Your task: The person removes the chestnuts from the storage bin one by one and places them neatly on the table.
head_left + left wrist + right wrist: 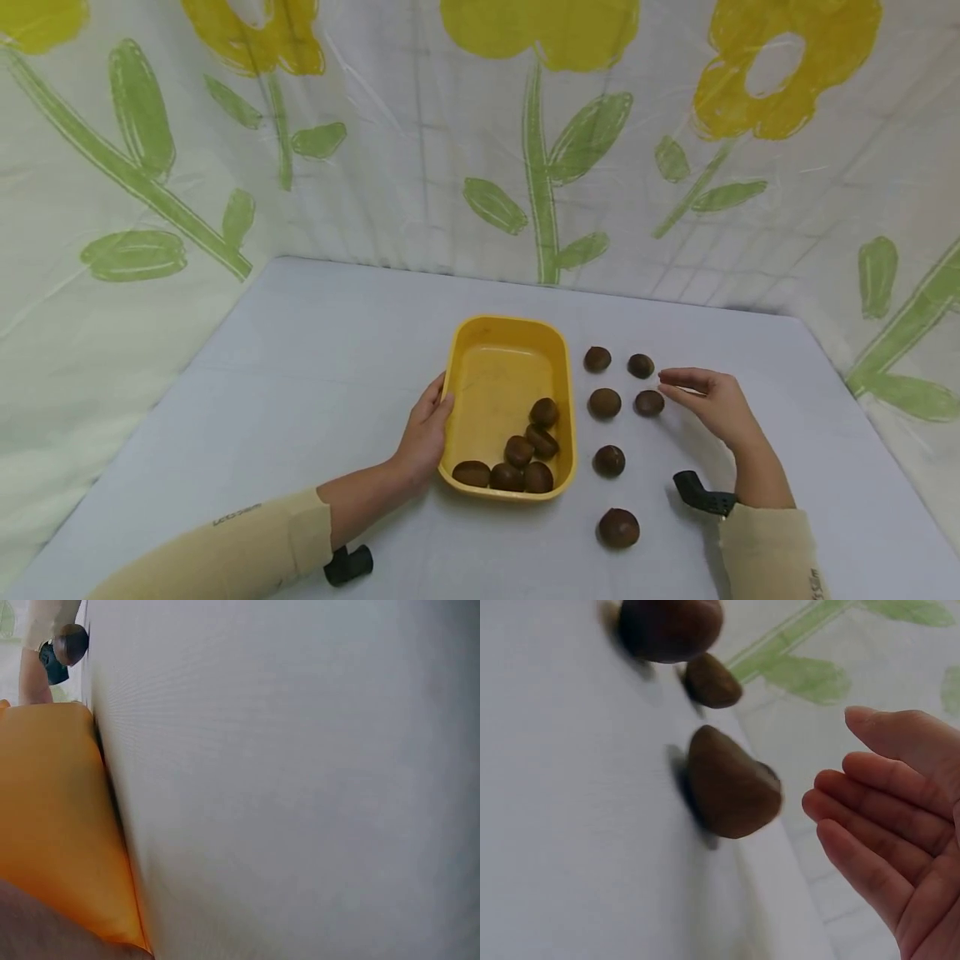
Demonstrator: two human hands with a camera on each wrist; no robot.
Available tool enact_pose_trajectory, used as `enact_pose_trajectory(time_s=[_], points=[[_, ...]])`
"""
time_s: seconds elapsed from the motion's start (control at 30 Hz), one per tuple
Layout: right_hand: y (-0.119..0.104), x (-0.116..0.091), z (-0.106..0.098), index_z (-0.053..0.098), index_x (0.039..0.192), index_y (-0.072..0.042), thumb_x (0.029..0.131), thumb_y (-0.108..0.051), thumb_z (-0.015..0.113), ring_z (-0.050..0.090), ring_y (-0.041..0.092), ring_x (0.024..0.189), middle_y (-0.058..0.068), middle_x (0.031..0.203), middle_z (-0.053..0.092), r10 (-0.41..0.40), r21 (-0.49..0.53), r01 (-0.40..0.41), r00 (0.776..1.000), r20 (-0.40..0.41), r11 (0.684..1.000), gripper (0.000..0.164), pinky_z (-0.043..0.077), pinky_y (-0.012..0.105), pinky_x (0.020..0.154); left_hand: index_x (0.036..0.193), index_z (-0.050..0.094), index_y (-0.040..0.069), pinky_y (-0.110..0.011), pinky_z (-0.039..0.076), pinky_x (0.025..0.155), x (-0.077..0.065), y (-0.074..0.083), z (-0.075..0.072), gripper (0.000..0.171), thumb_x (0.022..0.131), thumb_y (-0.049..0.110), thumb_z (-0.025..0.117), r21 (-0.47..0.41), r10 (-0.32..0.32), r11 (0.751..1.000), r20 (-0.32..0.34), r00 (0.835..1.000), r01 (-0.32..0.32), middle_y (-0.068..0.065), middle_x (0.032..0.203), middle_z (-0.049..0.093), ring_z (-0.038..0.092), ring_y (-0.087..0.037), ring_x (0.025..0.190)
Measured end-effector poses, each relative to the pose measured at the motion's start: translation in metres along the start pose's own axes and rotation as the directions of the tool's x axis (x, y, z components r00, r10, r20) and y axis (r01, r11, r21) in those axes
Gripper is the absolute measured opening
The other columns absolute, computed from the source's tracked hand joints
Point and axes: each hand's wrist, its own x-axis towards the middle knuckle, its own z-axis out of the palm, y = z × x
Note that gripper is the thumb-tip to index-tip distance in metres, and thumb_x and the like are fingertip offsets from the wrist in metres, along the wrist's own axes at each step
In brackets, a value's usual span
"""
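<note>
A yellow plastic tray point(468, 375) stands on the table, with several brown chestnuts point(518, 451) gathered along its near and right sides. My left hand point(429, 432) grips the tray's left wall, thumb at the rim; the left wrist view has the orange-looking wall point(52, 802) close up. Several more chestnuts point(618, 528) lie loose to the right of the tray. Over the far right ones hovers my right hand point(708, 404), nothing in it. The right wrist view gives its loosely bent fingers point(885, 825) apart from the nearest chestnut point(731, 784).
A pale cloth covers the table point(315, 358). Behind it hangs a white curtain point(397, 183) printed with yellow flowers and green leaves. Black wrist-worn devices show by the left forearm point(348, 565) and the right forearm point(703, 493).
</note>
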Motion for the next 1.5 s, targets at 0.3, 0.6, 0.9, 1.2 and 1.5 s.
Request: enact_pose_trajectory(time_s=[0.3,0.6,0.9,1.2,1.5], points=[[-0.026,0.007,-0.011,0.061,0.12,-0.003,0.087,-0.026,0.066,0.054,-0.018,0.093,0.021,0.119,0.062,-0.12,0.072,0.121,0.993,-0.013,0.99,0.04,0.044,0.002,0.077,0.149,0.018,0.009,-0.047,0.015,0.116,-0.001,0.002,0.0,0.049,0.103,0.019,0.029,0.007,-0.001,1.0,-0.013,1.0,0.002,-0.008,0.156,0.019,0.019,-0.027,0.143],[-0.057,0.021,-0.006,0.059,0.123,-0.003,0.086,-0.023,0.067,0.054,-0.017,0.1,0.022,0.124,0.059,-0.199,0.161,0.191,0.98,0.031,0.968,0.044,0.045,0.006,0.084,0.149,0.018,0.009,-0.047,0.015,0.116,0.0,-0.002,0.0,0.049,0.102,0.02,0.03,0.011,-0.004,1.0,-0.015,1.0,0.004,-0.008,0.156,0.019,0.018,-0.027,0.143],[-0.09,0.034,0.009,0.058,0.125,-0.001,0.084,-0.019,0.069,0.055,-0.013,0.104,0.021,0.126,0.058,-0.288,0.231,0.262,0.953,0.088,0.937,0.046,0.046,0.014,0.09,0.149,0.019,0.01,-0.048,0.016,0.116,0.0,-0.001,0.0,0.05,0.102,0.022,0.031,0.006,-0.004,1.0,-0.007,1.0,0.004,-0.008,0.156,0.02,0.02,-0.027,0.143],[-0.115,0.045,0.027,0.059,0.125,-0.004,0.084,-0.02,0.07,0.057,0.022,0.118,0.013,0.127,0.06,-0.344,0.238,0.303,0.926,0.157,0.923,0.045,0.046,0.035,0.096,0.149,0.018,0.01,-0.047,0.016,0.116,0.0,-0.001,0.0,0.049,0.103,0.021,0.03,0.007,0.0,1.0,0.003,1.0,0.0,-0.007,0.156,0.019,0.019,-0.026,0.143],[-0.147,0.046,0.063,0.061,0.123,-0.006,0.081,-0.024,0.072,0.055,0.035,0.119,0.013,0.127,0.06,-0.419,0.29,0.33,0.842,0.339,0.898,0.047,0.044,0.047,0.098,0.149,0.018,0.01,-0.048,0.017,0.116,-0.001,0.0,0.0,0.049,0.103,0.02,0.03,0.008,-0.004,1.0,-0.002,1.0,0.004,-0.008,0.155,0.021,0.022,-0.027,0.142]])
